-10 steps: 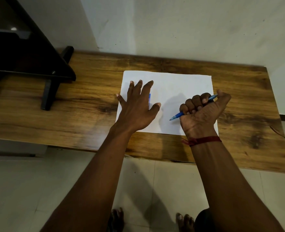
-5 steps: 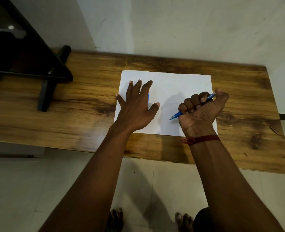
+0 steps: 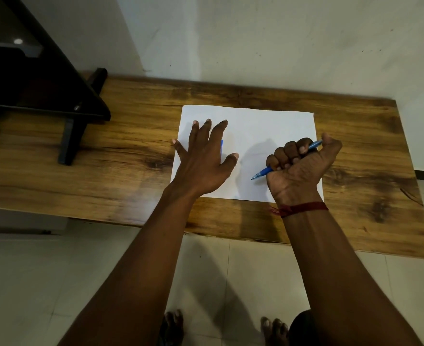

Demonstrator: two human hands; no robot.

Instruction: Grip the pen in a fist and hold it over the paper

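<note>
A white sheet of paper lies flat on a wooden table. My left hand rests flat on the sheet's left part with fingers spread. A small blue thing shows beside its index finger, mostly hidden. My right hand grips a blue pen in a fist over the sheet's lower right part. The pen's tip points left and down toward the paper, and its back end sticks out by the thumb. A red thread circles my right wrist.
A black stand with a dark leg occupies the table's left end. A pale wall rises right behind the table. Below the table's near edge are light floor tiles and my bare feet.
Both hands stay nearly where they were. The right fist with the pen has shifted very slightly; the left hand remains flat on the paper.
</note>
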